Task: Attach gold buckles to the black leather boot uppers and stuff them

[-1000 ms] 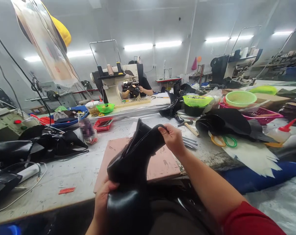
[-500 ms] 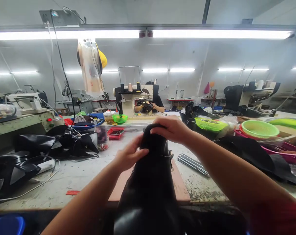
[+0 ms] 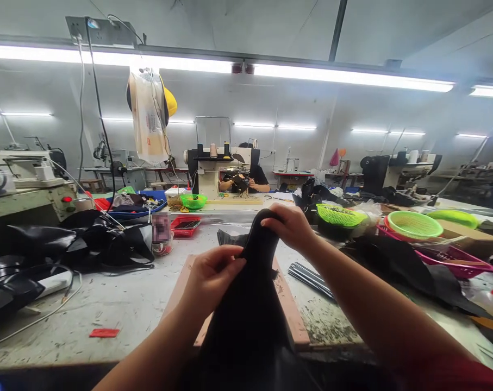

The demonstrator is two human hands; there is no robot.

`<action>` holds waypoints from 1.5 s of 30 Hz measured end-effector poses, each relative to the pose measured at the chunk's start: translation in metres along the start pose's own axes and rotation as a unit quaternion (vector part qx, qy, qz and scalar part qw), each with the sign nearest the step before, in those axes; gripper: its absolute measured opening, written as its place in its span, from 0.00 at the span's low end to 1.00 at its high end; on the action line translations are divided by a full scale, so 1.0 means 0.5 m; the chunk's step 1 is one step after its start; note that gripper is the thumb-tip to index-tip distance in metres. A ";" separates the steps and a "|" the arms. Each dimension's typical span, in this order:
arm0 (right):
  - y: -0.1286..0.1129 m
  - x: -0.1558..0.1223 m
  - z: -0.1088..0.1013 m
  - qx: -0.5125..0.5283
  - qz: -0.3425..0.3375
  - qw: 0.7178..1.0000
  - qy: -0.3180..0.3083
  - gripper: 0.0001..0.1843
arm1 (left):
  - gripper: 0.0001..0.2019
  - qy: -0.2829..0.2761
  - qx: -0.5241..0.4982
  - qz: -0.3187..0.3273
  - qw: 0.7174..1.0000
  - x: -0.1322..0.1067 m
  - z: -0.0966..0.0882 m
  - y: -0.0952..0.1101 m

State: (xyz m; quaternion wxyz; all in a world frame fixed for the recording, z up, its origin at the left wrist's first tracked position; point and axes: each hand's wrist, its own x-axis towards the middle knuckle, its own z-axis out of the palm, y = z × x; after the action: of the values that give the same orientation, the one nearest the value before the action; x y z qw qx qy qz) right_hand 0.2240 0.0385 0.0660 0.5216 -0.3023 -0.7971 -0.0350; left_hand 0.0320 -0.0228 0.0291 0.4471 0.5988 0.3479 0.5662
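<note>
I hold a tall black boot upper [image 3: 250,309] upright in front of me, over a pinkish-brown board [image 3: 289,309] on the workbench. My left hand [image 3: 211,274] is closed on its left edge partway up. My right hand [image 3: 291,225] is closed over its top rim. The lower part of the black piece runs out of view at the bottom edge.
Black leather pieces [image 3: 67,244] are piled at the left beside a white cable. Green baskets [image 3: 338,214] and a pink basket [image 3: 454,255] stand at the right, with a bundle of dark strips [image 3: 311,277] near the board. Another person sits at a sewing machine [image 3: 213,168] behind.
The view has risen from the bench to the room. My left hand moved from the boot's base up to its left edge. My right hand stays on the top rim, now held higher.
</note>
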 end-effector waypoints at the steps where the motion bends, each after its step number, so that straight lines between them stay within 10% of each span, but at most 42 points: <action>1: -0.001 -0.003 0.004 0.001 -0.001 1.000 0.003 0.22 | 0.11 -0.017 -0.001 0.005 1.000 0.002 -0.002 0.000; 7: -0.018 -0.010 0.005 0.078 0.085 0.993 -0.038 0.22 | 0.11 -0.076 -0.042 -0.041 0.995 0.015 -0.001 -0.010; 12: -0.020 -0.012 -0.007 0.260 0.138 0.929 -0.224 0.25 | 0.13 -0.035 -0.123 -0.105 0.986 0.002 -0.001 -0.036; 18: -0.037 -0.030 0.018 0.077 0.144 0.974 -0.155 0.19 | 0.14 0.010 -0.106 -0.084 0.991 -0.010 -0.013 -0.071; 25: -0.017 -0.019 0.031 0.079 0.169 0.961 -0.205 0.23 | 0.14 0.077 -0.143 -0.056 0.985 -0.018 -0.010 -0.098; 33: -0.021 0.010 0.052 0.059 -0.020 0.978 -0.200 0.31 | 0.21 -0.301 -0.228 -0.180 0.908 0.017 -0.045 -0.108; 39: 0.032 -0.018 0.065 -0.029 -0.053 0.978 -0.198 0.33 | 0.13 -0.269 -0.101 -0.266 0.920 0.017 -0.052 -0.138; 45: 0.104 -0.073 0.092 -0.076 0.008 0.978 -0.195 0.35 | 0.10 -0.291 0.096 -0.175 0.936 0.048 -0.084 -0.142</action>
State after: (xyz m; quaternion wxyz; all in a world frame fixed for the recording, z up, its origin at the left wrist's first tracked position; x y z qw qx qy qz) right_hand 0.2236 0.0816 0.0002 0.3316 -0.3486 -0.8761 -0.0316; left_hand -0.0003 0.0307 -0.0296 0.5610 0.7073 0.3544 0.2438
